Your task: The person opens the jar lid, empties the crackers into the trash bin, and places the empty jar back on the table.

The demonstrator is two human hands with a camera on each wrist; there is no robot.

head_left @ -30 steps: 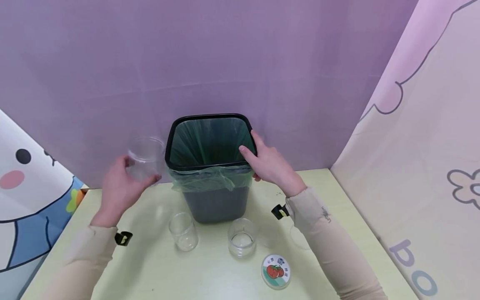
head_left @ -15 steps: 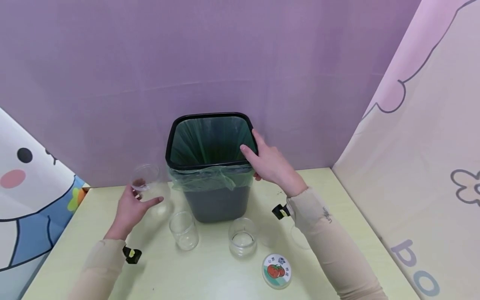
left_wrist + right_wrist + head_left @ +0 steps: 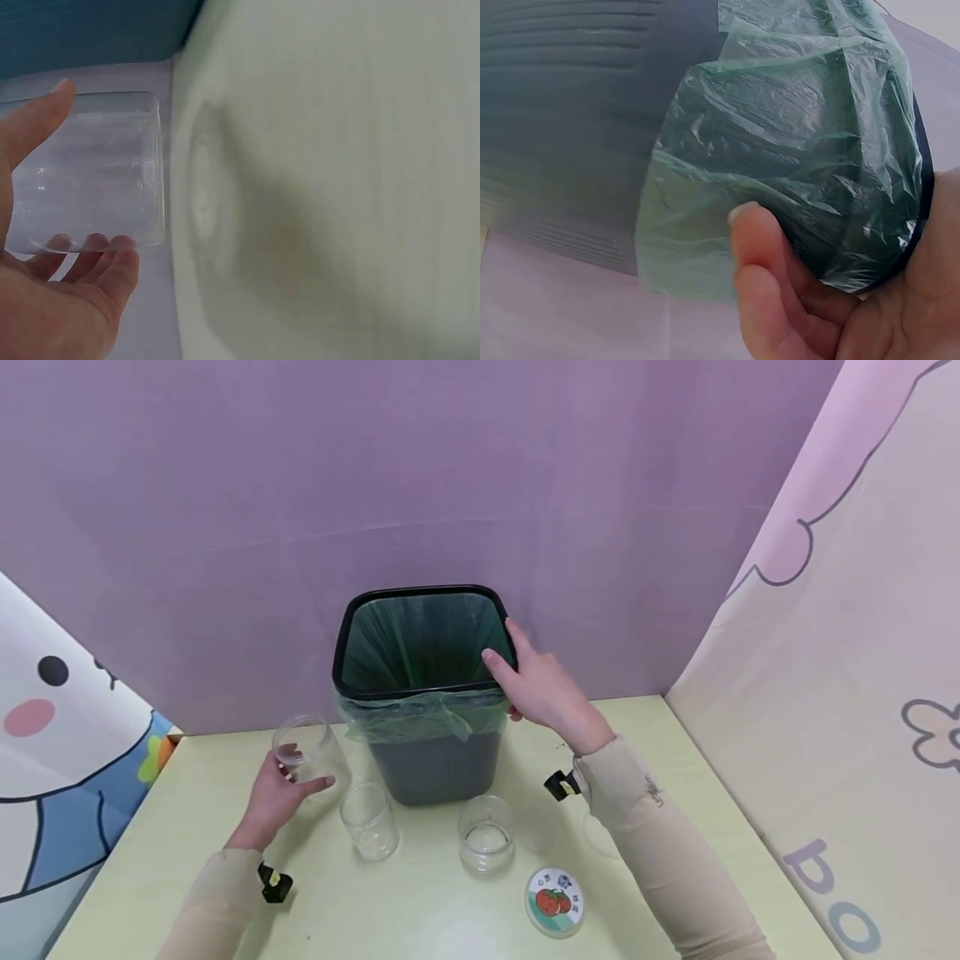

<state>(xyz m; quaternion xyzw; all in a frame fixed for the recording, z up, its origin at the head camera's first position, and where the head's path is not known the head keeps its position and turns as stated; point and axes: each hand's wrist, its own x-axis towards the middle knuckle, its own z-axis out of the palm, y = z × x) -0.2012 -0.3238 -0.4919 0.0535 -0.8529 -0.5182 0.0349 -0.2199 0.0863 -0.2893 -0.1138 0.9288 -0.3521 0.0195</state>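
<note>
My left hand holds a clear plastic jar left of the bin, thumb on one side and fingers on the other. In the left wrist view the jar is close over the tabletop, its reflection showing beside its base. My right hand grips the right side of the black rim of a grey trash bin, thumb over the inner edge. A thin green bag lines the bin and folds over its outside. In the right wrist view my curled fingers lie against the folded bag.
Two clear jars, one left and one right, stand in front of the bin on the pale table. A round lid with a tomato print lies nearer. A clear disc is partly behind the right sleeve. A purple curtain hangs behind.
My left hand has lowered the clear jar from beside the bin's rim toward the tabletop and shifted slightly right. The right hand keeps its hold on the rim.
</note>
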